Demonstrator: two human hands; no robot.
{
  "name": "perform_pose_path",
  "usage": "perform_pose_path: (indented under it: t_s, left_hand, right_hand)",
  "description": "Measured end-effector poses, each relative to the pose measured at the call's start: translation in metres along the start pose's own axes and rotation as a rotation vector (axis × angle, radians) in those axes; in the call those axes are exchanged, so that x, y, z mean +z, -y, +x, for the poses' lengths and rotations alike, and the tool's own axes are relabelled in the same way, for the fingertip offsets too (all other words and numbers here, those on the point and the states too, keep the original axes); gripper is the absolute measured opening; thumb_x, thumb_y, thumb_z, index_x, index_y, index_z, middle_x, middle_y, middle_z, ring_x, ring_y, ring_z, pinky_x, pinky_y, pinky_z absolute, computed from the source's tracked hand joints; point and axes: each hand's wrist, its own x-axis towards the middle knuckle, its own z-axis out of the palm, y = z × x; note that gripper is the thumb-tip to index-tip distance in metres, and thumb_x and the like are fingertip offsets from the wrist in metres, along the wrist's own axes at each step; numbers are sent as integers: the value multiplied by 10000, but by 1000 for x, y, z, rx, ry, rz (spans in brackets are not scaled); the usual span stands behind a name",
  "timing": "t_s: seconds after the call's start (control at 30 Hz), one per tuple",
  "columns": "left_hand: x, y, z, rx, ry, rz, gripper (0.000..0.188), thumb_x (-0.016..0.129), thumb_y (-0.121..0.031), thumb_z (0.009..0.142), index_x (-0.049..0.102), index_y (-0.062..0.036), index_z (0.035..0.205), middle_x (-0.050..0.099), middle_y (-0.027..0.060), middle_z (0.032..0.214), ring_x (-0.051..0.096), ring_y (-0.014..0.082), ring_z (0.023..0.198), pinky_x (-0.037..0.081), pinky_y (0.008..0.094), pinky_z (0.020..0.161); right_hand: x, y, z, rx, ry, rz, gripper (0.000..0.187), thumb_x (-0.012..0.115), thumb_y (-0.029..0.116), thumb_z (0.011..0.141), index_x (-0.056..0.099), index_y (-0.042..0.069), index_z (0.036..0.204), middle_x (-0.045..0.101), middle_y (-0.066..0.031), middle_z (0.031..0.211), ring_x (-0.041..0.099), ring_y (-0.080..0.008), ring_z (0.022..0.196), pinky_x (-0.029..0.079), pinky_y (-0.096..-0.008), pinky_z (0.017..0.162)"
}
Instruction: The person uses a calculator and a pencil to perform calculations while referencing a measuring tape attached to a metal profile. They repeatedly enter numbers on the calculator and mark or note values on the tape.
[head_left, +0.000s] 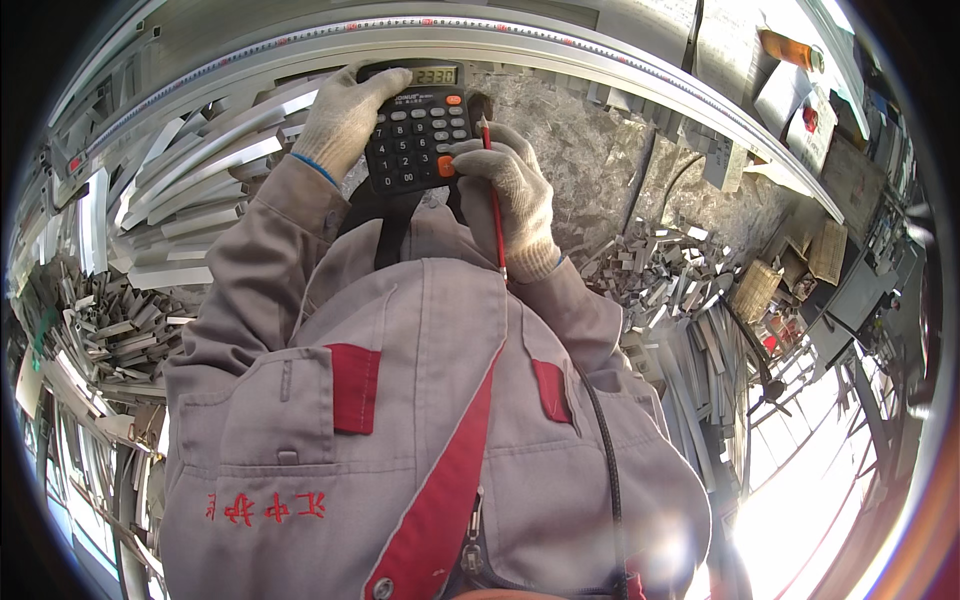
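A black desk calculator (417, 128) with a lit grey display is held up in front of my chest. My left hand (343, 115), in a white knit glove, grips its left edge and top corner. My right hand (510, 195), also gloved, holds a thin red pencil (494, 200) along the palm, and its thumb rests on an orange key at the calculator's lower right. My grey work jacket with red trim fills the lower middle of the view.
Long pale metal profiles (200, 170) lie stacked at the left. A heap of short metal offcuts (660, 270) sits on the floor at the right. A long metal rail with a measuring scale (560, 45) curves across the top. Cardboard boxes (755, 290) stand at the right.
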Motion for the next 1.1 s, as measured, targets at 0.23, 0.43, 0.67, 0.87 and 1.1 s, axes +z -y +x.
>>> perform_pose_path:
  t_s: [0.23,0.43,0.67,0.87,1.1]
  left_hand:
    - [5,5,-2,57,46,-1,343,795,-186,1025,773,42,1281,811,81,1129,746,140,992,596,292,911]
    - [5,9,-4,-3,83,-32,318,789,-188,1030,783,15,1274,808,76,1109,752,130,931,612,286,848]
    - [13,6,-9,8,27,89,347,809,-214,1007,783,12,1268,808,81,1095,754,126,907,617,287,818]
    - [15,17,-4,43,63,48,331,805,-198,1000,791,0,1264,814,87,1104,752,137,935,614,295,842]
    - [17,26,3,112,60,99,325,783,-190,1016,783,18,1266,811,100,1099,741,143,930,621,310,855]
  right_hand:
    - [14,-5,-2,-112,-31,-145,351,741,-86,756,722,149,1016,768,-57,1046,734,-344,1141,582,-516,963]
    - [17,-7,-9,-91,-27,-166,329,766,-51,761,725,160,1010,766,-48,1064,721,-352,1166,569,-531,983]
    - [18,3,-10,-89,0,-64,357,783,-50,743,734,163,1025,770,-49,1079,717,-374,1225,580,-523,1011]
    - [21,9,-5,-145,65,-62,359,817,15,765,738,177,1075,773,-34,1162,681,-374,1290,541,-560,1092]
    - [26,10,1,-156,140,-169,340,828,-9,768,732,175,1038,794,-42,1160,702,-382,1274,553,-560,1076]
